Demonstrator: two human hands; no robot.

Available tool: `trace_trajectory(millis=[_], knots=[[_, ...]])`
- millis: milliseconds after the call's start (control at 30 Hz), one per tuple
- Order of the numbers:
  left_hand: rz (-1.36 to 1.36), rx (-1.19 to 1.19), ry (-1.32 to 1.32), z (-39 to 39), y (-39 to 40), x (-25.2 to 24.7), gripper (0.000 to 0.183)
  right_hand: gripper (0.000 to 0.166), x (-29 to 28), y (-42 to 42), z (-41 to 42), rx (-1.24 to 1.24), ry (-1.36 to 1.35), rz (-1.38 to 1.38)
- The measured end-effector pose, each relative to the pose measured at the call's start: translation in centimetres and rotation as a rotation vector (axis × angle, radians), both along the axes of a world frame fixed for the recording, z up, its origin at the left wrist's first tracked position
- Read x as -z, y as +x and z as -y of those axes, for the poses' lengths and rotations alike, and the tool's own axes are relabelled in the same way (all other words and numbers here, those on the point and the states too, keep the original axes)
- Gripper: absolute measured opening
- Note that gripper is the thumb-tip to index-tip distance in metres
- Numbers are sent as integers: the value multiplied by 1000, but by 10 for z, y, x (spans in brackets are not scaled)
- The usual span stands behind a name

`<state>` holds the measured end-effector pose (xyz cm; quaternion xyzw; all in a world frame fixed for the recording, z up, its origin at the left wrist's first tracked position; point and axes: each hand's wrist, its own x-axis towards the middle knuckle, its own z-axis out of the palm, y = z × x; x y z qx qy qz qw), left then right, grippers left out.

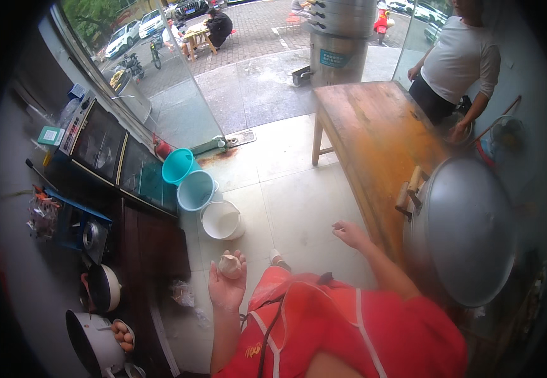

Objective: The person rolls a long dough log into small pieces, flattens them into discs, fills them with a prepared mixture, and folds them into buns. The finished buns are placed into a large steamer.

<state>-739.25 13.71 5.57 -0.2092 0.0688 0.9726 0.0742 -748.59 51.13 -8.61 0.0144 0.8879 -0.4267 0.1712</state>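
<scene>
A pale, roundish lump (230,267), possibly dough, rests in my left hand (227,286). The palm is turned up, and the fingers curl around the lump's far side. My right hand (350,234) hovers over the floor just left of the wooden table (372,141). Its fingers are loosely bent, and nothing shows in them; their inner side is hidden. Beyond my left hand stands a white bucket (221,220), with a light blue bucket (197,190) and a turquoise bucket (179,166) behind it.
A large domed metal lid (471,231) with wooden-handled cookware is on my right. A person (462,61) stands behind the table. Stacked metal steamers (344,19) rise outside. Along the left are a glass-fronted cabinet (98,141), pots (108,288) and a bowl of eggs (122,336).
</scene>
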Motion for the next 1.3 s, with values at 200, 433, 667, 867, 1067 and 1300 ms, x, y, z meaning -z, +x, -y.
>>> trace_trajectory(millis=[200,433,667,867,1067,1300], knots=[[-334,207,105,61,-166,-46,52,39,50,21,-27,-13,378,313],[-140,201,302,52,-349,-44,40,41,44,-36,-9,62,225,473],[-46,53,236,34,-486,-22,25,41,5,-227,-6,34,197,285],[-80,13,218,30,-578,-15,22,38,-41,-400,-14,-13,310,178],[-27,105,177,15,-679,-16,17,34,-76,-490,-19,208,227,-3],[-79,311,207,13,-833,-7,13,37,-47,-473,0,545,343,240]])
